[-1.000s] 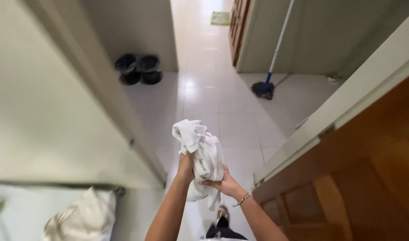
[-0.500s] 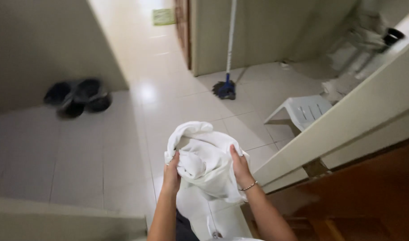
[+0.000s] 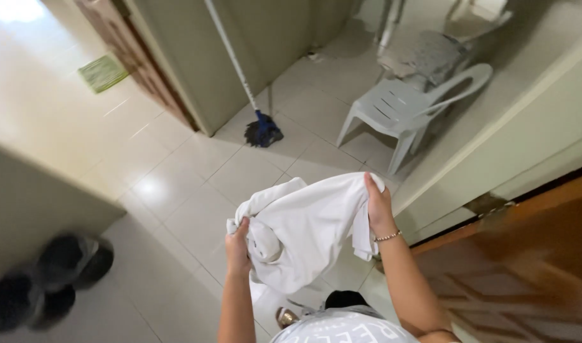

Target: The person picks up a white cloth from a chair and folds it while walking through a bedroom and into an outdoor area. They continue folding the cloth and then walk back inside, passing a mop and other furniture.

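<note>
1. Nearest, the left hand [image 3: 238,246] is closed in a fist around a bunched corner of the white cloth [image 3: 303,232], held in the air in front of the person, above the tiled floor [image 3: 195,184].
2. The right hand [image 3: 378,206] pinches the cloth's upper edge on the right side, thumb behind and fingers over the front; a thin bracelet [image 3: 388,237] sits on that wrist.
3. To handle this well, in my judgement, both grips should stay at the edges and pull apart evenly, so the crumpled middle opens flat instead of twisting, and the hanging tail stays off the floor.
4. Count near the person: one cloth, two hands, one bracelet.
5. Near left, a dark blurred heap of footwear [image 3: 46,279] lies on the floor; it looks like two or three pieces, but I cannot tell exactly.
6. Farther off: one mop [image 3: 263,131] with a blue head leaning at the wall, one white plastic chair [image 3: 410,105] to the right, with a grey cloth [image 3: 431,56] lying beyond it.
7. Far left: one green mat [image 3: 102,72]. Near right: one brown wooden door [image 3: 526,254].
</note>
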